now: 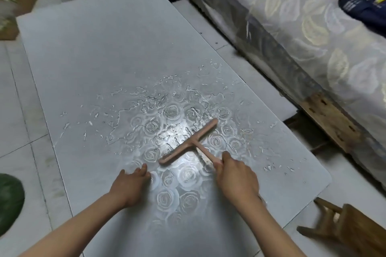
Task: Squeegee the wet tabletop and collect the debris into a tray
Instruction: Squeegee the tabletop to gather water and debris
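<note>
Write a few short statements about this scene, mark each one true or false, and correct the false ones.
1. The right hand grips the handle of the pink squeegee. True.
2. The left hand holds a tray. False: it holds nothing, and no tray is in view.
3. The water lies mostly on the near half of the tabletop. True.
4. The wooden stool stands on the tabletop. False: it is on the floor, by the table's near right corner.
5. The squeegee's crossbar is over a dry part of the tabletop. False: it is in the middle of the wet patch.
</note>
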